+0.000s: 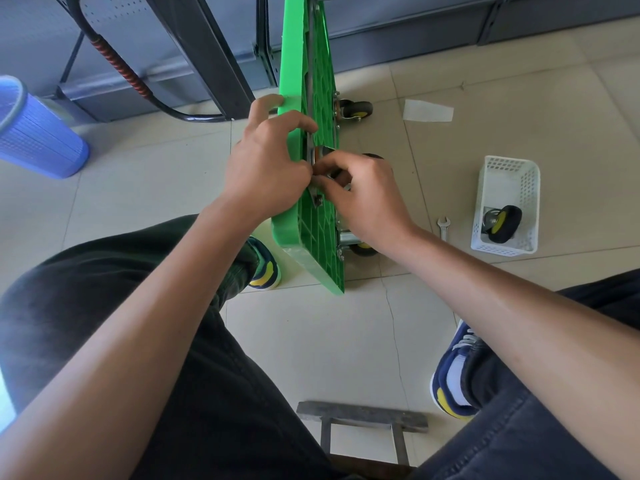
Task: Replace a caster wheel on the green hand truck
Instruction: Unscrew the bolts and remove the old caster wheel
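The green hand truck stands on its edge on the tiled floor, ribbed underside facing right. My left hand grips the platform's edge from the left. My right hand presses a caster's metal mounting plate against the underside; its black wheel peeks out behind my knuckles. My fingertips pinch something small at the plate, hidden from view. Another caster is mounted further up, and one lower down. A loose black and yellow caster wheel lies in a white basket.
A small wrench lies on the floor left of the basket. A blue bin lies at the left. Dark shelving and a black handle bar stand behind. A paper scrap lies at the right, a metal stool edge between my knees.
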`<state>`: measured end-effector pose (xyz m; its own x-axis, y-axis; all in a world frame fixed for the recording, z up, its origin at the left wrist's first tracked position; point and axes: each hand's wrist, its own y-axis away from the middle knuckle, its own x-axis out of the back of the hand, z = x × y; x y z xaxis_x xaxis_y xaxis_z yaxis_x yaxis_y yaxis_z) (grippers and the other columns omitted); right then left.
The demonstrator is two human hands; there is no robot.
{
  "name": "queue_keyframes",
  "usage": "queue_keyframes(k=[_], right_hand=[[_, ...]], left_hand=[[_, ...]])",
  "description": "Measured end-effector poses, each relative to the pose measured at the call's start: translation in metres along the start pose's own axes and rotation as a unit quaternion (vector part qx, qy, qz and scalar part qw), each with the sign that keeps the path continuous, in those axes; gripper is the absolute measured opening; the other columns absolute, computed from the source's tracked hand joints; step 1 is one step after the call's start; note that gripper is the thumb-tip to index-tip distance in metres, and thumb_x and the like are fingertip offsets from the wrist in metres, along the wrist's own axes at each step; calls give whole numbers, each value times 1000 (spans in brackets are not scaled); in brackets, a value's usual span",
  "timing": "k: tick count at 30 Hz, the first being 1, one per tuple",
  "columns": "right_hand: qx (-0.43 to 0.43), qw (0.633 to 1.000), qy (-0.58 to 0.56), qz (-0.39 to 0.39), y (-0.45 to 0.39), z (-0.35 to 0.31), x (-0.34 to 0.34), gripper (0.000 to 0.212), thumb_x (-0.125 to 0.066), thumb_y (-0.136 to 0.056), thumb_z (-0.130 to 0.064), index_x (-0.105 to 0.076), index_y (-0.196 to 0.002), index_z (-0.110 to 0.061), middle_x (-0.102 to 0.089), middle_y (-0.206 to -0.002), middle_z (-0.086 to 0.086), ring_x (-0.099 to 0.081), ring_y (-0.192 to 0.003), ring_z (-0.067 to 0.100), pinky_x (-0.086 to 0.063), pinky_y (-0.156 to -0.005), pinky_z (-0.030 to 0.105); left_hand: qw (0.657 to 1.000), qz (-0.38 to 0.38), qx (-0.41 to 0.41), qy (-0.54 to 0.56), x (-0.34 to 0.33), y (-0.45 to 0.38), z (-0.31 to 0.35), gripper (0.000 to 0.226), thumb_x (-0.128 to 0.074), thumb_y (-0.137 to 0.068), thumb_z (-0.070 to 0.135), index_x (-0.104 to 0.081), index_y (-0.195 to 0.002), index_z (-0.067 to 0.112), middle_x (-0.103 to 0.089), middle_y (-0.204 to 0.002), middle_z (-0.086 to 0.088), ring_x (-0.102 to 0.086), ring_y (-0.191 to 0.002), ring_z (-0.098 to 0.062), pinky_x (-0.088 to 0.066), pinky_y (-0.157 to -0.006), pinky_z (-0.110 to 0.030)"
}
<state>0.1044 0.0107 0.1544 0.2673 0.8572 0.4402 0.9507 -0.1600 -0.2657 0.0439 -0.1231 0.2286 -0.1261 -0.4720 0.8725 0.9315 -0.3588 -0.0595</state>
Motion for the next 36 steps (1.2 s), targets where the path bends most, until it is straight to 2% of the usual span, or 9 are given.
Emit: queue_keyframes(k=[3, 6, 9, 14, 19, 25, 28, 36], right_hand=[[1, 1000, 4, 4, -1, 0, 0, 12, -73, -89, -11, -75, -101, -14, -69, -87, -13, -61, -70, -1, -49, -69, 20], [9, 1000, 12, 10, -1, 1, -1, 16, -75, -87, -10, -74, -103, -12, -70, -93, -5, -59, -74, 5, -51, -72, 27], [12, 999, 31, 10, -1, 5, -2, 22, -76, -88, -16, -74, -110, -12, -65, -98, 0, -54, -76, 10, -49, -71, 31], [37, 996, 84, -4, -2, 11, 1, 25, -75, -92, -25, -78, -114, -14, -58, -93, 3, -50, -74, 13, -42, -64, 32], [51, 995, 86, -8, -1, 10, 2, 23, -77, -90, -19, -75, -112, -13, -62, -98, 4, -48, -74, 11, -50, -65, 39], [60, 996, 59, -8, 0, 9, 2, 20, -76, -86, -8, -71, -105, -13, -67, -100, 2, -59, -82, 18, -54, -70, 44], [62, 997, 50, 1, 0, 9, 1, 20, -73, -86, -5, -71, -104, -12, -70, -98, 1, -59, -80, 13, -55, -70, 43], [53, 997, 52, 7, 3, 13, 2, 18, -73, -88, -8, -71, -106, -10, -71, -98, 0, -62, -83, 14, -55, -72, 43]], left_hand=[[1000, -1, -1, 3, 0, -1, -1, 52, -67, -77, 4, -66, -121, 30, -35, -154, 1, -49, -128, -25, -46, -94, -36], [1000, -1, -2, 4, -1, -1, -1, 52, -67, -77, 3, -66, -122, 29, -35, -153, 0, -49, -127, -25, -46, -95, -36], [1000, 0, -1, 3, -1, 0, -1, 54, -66, -76, 2, -66, -123, 29, -35, -153, 1, -51, -123, -23, -46, -92, -34], [1000, -3, -1, 8, 0, 0, -1, 56, -65, -75, 0, -66, -123, 28, -35, -152, 1, -50, -118, -20, -48, -91, -36], [1000, -3, -2, 11, -1, 1, -1, 54, -65, -76, 1, -66, -122, 28, -35, -152, 1, -50, -122, -21, -48, -95, -40], [1000, -6, 0, 9, 0, 0, -1, 53, -65, -77, 2, -66, -123, 28, -35, -153, 1, -49, -115, -17, -49, -90, -37], [1000, -6, 1, 8, 0, 0, 0, 53, -66, -77, 2, -66, -123, 28, -34, -153, 2, -50, -122, -21, -47, -89, -34], [1000, -8, 0, 9, 1, 0, -1, 52, -67, -78, 4, -66, -123, 29, -34, -153, 2, -49, -125, -23, -47, -93, -36]])
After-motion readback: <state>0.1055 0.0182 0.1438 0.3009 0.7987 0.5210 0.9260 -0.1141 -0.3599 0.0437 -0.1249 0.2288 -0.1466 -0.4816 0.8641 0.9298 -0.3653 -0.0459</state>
